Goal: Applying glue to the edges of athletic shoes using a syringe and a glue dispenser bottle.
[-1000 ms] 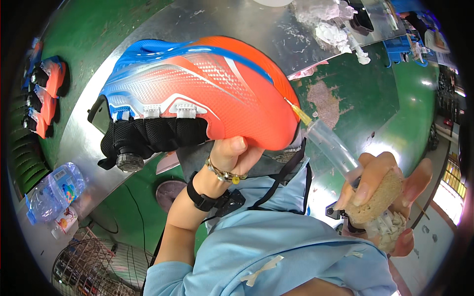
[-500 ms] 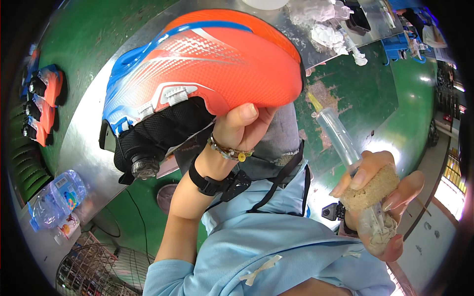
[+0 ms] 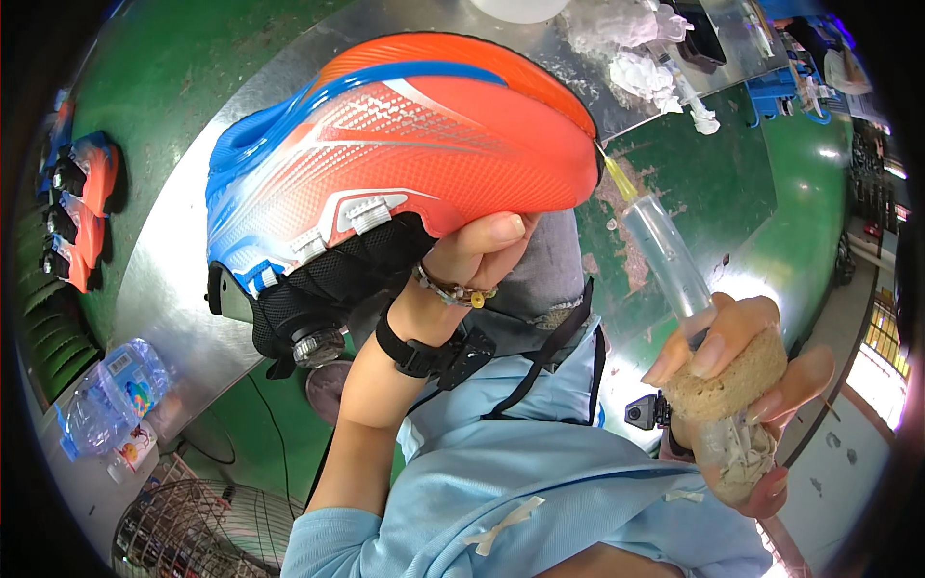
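Observation:
An orange, blue and black sports shoe [image 3: 462, 144] is held up on its side in front of me, its sole edge uppermost and its toe to the right. My left hand [image 3: 482, 252] grips it from below near the toe, with the thumb against the upper; the other fingers are partly hidden. A round dial [image 3: 318, 348] sits at the black part, low on the left. My right hand [image 3: 737, 332] is closed around a clear syringe [image 3: 668, 255] and a tan sponge-like block [image 3: 727, 379]. The syringe's yellow needle tip [image 3: 620, 178] points at the sole edge by the toe and seems to touch it.
Behind the shoe is a metal table [image 3: 169, 279], with crumpled white tissue [image 3: 646, 82] and a dark tray [image 3: 701, 43] at its far right. A plastic bottle [image 3: 111, 400] lies at the left, above a wire fan guard [image 3: 207, 530]. More orange shoes [image 3: 92, 178] stand far left.
The shoe has come down slightly and shifted right in my left hand. The syringe tip has risen slightly, and the gap between it and the toe has closed.

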Tool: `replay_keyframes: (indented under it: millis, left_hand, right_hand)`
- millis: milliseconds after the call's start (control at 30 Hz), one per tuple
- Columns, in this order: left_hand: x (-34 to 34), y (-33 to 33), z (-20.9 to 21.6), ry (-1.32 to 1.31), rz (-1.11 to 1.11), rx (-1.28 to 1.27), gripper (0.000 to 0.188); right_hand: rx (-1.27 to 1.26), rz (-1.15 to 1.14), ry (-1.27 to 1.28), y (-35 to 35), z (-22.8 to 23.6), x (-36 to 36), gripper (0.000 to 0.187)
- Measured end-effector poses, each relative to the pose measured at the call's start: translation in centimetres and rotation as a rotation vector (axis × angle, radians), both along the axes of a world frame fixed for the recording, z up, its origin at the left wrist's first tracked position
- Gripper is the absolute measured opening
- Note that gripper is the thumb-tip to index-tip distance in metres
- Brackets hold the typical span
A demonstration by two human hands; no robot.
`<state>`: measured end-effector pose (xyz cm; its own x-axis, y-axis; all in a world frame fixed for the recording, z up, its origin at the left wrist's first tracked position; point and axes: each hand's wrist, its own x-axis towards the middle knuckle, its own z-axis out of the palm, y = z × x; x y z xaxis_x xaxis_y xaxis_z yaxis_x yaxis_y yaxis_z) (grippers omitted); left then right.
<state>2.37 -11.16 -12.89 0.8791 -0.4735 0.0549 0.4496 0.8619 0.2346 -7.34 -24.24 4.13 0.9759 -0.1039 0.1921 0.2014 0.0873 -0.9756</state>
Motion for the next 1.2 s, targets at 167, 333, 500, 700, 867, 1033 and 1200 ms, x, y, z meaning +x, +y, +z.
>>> replay_keyframes:
  millis: [167,333,500,700,867,1033,1200]
  left_hand:
    - [0.6,-0.5,0.3,-0.012,0.042,-0.003,0.071]
    - [0.9,-0.6,4.0,0.083,0.144,0.147,0.061]
    - [0.7,0.8,9.7,0.347,0.108,0.112,0.039]
    - [1.4,1.6,12.5,0.554,0.111,0.22,0.051]
    - [1.3,1.3,12.7,0.552,0.134,0.3,0.053]
    - [1.0,1.7,12.9,0.489,0.11,0.349,0.055]
    - [0.2,3.2,12.9,0.466,0.045,0.167,0.047]
  right_hand:
    - [0.029,-0.028,-0.064,0.4,-0.7,0.2,0.036]
    - [0.047,-0.024,-0.177,0.8,-1.4,1.0,0.034]
    - [-0.013,0.109,-0.119,0.6,-0.9,1.2,0.029]
    - [-0.072,0.142,-0.216,1.0,-2.5,1.2,0.029]
    - [-0.07,0.111,-0.346,1.1,-3.7,1.1,0.032]
    - [0.045,0.027,-0.386,2.0,-4.7,0.5,0.033]
    - [-0.094,0.021,-0.554,-0.1,-5.6,3.0,0.036]
